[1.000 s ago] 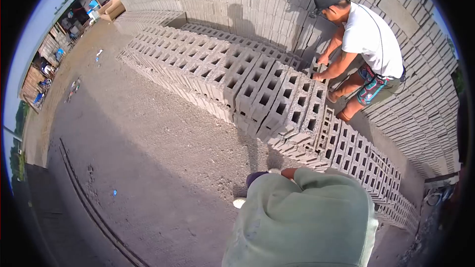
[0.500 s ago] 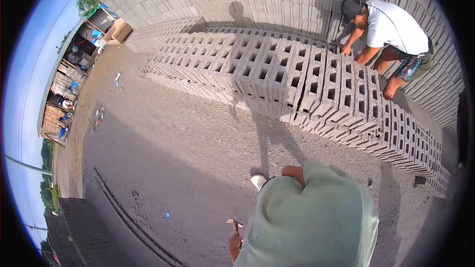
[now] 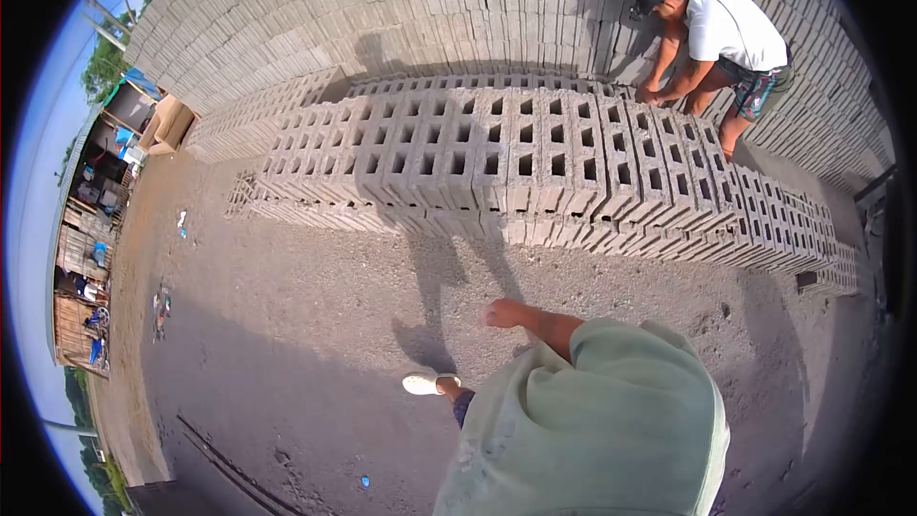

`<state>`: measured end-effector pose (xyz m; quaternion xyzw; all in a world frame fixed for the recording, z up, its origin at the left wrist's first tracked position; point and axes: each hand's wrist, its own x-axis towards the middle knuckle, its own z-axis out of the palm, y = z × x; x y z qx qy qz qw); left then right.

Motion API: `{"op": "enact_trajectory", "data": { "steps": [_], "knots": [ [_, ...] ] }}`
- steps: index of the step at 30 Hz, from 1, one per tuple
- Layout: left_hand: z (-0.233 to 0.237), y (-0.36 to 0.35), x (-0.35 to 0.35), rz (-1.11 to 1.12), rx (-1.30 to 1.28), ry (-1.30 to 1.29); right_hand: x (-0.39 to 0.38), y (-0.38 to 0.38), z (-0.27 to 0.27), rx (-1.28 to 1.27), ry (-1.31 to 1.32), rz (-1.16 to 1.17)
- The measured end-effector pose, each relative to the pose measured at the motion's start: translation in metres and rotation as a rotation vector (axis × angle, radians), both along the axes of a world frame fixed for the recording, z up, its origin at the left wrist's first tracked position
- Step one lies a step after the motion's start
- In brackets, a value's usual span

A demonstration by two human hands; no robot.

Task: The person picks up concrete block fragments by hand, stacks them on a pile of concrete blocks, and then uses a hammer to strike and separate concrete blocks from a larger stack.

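My right hand (image 3: pixel 503 313) is held out in front of my body over the gravel ground (image 3: pixel 373 287). Its fingers look loosely curled, and I see nothing in them. A long low stack of grey hollow concrete blocks (image 3: pixel 564 201) lies beyond it, apart from the hand. My green shirt (image 3: pixel 602 430) fills the lower middle of the head view and hides my left hand. One foot in a white shoe (image 3: pixel 425 383) is on the ground ahead.
A co-worker in a white shirt (image 3: pixel 735 24) bends over the stack's far side, hands at the blocks. A high block wall (image 3: pixel 458 10) rises behind. Long dark rods (image 3: pixel 229 466) lie on the ground at lower left. Sheds (image 3: pixel 81 248) stand at far left.
My right hand has swung forward into full view. My left hand, which held a hammer-like tool, has gone out of sight. The white shoe is farther ahead, and the view has shifted along the stack.
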<state>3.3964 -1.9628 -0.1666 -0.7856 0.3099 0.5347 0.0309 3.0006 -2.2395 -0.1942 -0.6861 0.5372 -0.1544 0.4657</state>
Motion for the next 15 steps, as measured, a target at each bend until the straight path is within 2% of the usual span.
{"op": "enact_trajectory", "data": {
  "steps": [2, 4, 6, 7, 9, 10, 12, 13, 15],
  "knots": [
    [-0.006, -0.039, 0.032, -0.091, -0.003, -0.004, -0.013, 0.010, 0.023, 0.088, 0.242, 0.006],
    [-0.011, -0.080, 0.065, -0.206, -0.002, -0.002, -0.025, 0.023, -0.008, 0.307, 0.460, -0.029],
    [-0.012, -0.126, 0.103, -0.386, -0.014, -0.016, -0.028, 0.041, -0.014, 0.319, 0.582, -0.034],
    [-0.012, -0.150, 0.121, -0.503, -0.026, -0.031, -0.014, 0.039, -0.009, 0.322, 0.591, -0.071],
    [-0.017, -0.196, 0.155, -0.833, -0.092, -0.065, 0.002, 0.042, 0.001, 0.458, 0.457, -0.312],
    [-0.021, -0.222, 0.174, -1.015, -0.155, -0.090, 0.016, 0.033, 0.001, 0.535, 0.391, -0.315],
    [-0.027, -0.274, 0.201, -1.285, -0.276, -0.137, 0.053, 0.018, -0.002, 0.385, 0.319, -0.270],
    [-0.029, -0.294, 0.203, -1.297, -0.282, -0.116, 0.079, 0.013, 0.017, 0.306, 0.390, -0.376],
    [-0.019, -0.359, 0.219, -0.826, 0.010, -0.057, 0.116, -0.009, -0.001, 0.297, 0.393, -0.527]
  ]
}}
